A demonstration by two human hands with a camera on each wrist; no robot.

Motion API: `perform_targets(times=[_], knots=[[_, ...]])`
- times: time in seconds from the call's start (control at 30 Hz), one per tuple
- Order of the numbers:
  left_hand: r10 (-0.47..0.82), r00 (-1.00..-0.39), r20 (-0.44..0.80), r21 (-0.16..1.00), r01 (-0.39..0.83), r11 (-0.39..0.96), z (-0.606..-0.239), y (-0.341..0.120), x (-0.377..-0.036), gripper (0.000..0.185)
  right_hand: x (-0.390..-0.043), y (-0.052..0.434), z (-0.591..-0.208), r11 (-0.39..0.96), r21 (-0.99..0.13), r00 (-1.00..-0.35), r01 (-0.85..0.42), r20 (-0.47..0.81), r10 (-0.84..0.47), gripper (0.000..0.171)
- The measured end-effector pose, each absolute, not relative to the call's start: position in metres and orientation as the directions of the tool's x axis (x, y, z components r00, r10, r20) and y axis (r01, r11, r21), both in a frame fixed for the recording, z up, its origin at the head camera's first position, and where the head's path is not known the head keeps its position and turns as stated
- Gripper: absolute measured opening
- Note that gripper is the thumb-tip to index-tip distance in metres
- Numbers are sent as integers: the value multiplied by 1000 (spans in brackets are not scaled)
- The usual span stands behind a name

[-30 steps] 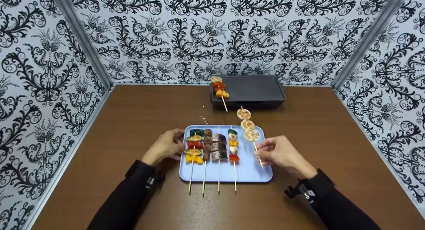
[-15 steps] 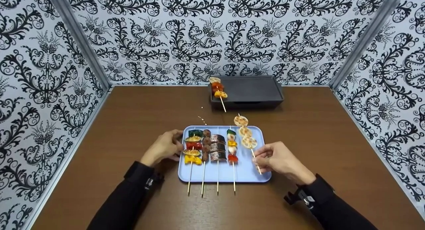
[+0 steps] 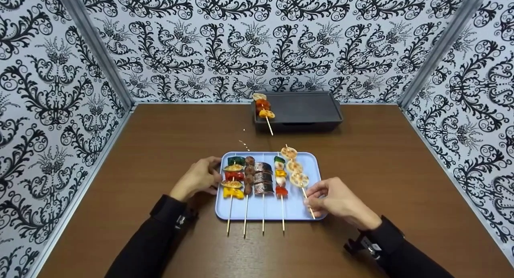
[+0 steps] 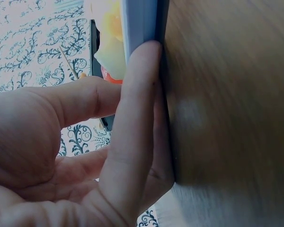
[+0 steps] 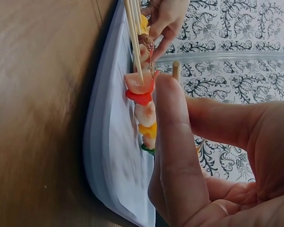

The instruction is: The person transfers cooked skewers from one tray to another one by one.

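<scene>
A blue tray (image 3: 297,209) sits on the brown table (image 3: 160,141) in front of me. On it lie a vegetable skewer (image 3: 233,176), a meatball skewer (image 3: 249,174), a sliced-meat skewer (image 3: 264,177) and a mixed skewer (image 3: 280,176). My right hand (image 3: 317,197) pinches the stick of a lotus-root skewer (image 3: 294,167), low over the tray's right side. The right wrist view shows that hand (image 5: 179,94) pinching the stick end (image 5: 176,70) beside the tray (image 5: 109,142). My left hand (image 3: 213,177) grips the tray's left edge. From the left wrist, its fingers (image 4: 139,104) lie along the tray rim (image 4: 139,23).
A black grill pan (image 3: 305,107) stands at the table's far edge, with one skewer (image 3: 263,108) lying across its left end. Patterned black-and-white walls enclose the table on three sides. A few crumbs (image 3: 243,142) lie between pan and tray.
My right hand has drawn the lotus-root skewer back toward me and lowered it over the tray's right side. The left hand has stayed on the tray's edge.
</scene>
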State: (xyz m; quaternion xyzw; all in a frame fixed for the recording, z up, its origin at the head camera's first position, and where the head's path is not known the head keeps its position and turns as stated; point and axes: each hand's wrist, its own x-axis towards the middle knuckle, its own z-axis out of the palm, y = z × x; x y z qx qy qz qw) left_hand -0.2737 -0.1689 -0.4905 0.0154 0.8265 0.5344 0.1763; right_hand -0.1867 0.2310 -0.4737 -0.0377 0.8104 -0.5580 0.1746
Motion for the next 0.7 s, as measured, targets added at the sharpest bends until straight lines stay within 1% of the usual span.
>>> perform_targets(times=[0.43,0.7], knots=[[216,-935,-282,889,-170,426,-489,-169,-273,69,-181,231,-476,334,-925,-918,181,-280,-279,25],[227,-939,-257,900,-147,411,-489,-170,-272,70,-177,228,-480,303,-928,-906,218,-308,-289,25]])
